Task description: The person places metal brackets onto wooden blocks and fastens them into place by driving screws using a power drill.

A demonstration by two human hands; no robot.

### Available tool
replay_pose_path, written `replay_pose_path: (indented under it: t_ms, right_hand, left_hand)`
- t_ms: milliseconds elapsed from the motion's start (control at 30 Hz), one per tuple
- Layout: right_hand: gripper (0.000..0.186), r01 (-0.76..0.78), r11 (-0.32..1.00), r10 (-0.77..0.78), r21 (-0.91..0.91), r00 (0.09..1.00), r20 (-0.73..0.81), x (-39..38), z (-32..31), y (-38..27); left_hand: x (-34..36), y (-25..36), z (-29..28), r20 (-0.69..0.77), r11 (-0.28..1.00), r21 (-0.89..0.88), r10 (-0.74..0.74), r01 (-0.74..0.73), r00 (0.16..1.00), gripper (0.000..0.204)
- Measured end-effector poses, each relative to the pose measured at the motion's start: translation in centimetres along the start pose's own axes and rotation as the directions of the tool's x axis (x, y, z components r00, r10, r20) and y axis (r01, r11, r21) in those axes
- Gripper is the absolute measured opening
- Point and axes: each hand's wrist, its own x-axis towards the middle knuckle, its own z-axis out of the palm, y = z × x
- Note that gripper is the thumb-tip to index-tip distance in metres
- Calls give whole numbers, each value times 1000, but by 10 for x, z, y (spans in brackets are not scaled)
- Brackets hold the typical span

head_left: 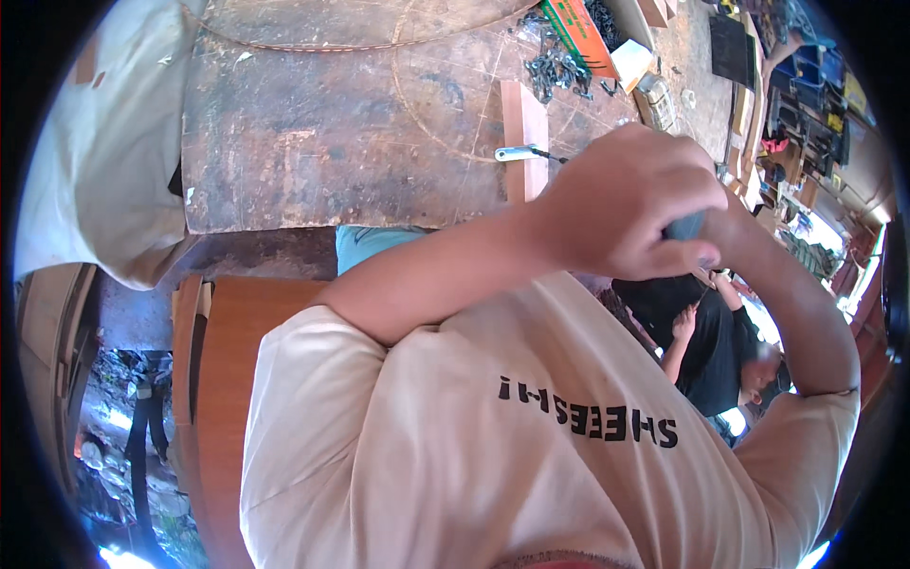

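My left hand [645, 204] reaches across my chest to the right, its fingers curled and its thumb bent inward. A small dark grey-green thing [684, 226] shows inside its curl; its kind cannot be made out. My right forearm [782, 275] rises from the right to meet the left hand, and most of the right hand is hidden behind it. Beyond the hands, on the worktable [313, 133], stands a pale wooden block [524, 109]. A tool with a white and blue handle [515, 154] and a thin dark shaft lies across that block.
At the table's far right are an orange and green box [580, 38], a heap of dark curled strips [557, 71] and a wrapped bundle [656, 102]. Pale cloth [114, 142] hangs at the left. A person in black [706, 332] sits at the right. A brown board [251, 398] stands lower left.
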Motion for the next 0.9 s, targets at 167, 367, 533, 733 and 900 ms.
replay_pose_path:
  t_ms: [167,367,533,733,900]
  right_hand:
    - [29,7,947,60,-320,979,197,21,-8,-21]
    - [40,-141,945,225,-297,935,274,21,-6,-22]
    - [33,-33,949,103,-313,972,211,16,-2,2]
    - [38,-79,970,118,-231,979,163,15,-1,-4]
    - [39,-75,966,119,-247,978,171,20,-10,-23]
  left_hand:
    - [-72,-43,-71,-131,807,315,-484,499,865,41]
    - [-81,-35,-61,92,418,660,-870,624,485,34]
    - [-90,-57,-55,186,373,397,-928,839,324,27]
    - [-73,-55,-64,339,273,258,-924,927,178,23]
    - [-70,-59,-65,355,321,325,-913,890,200,26]
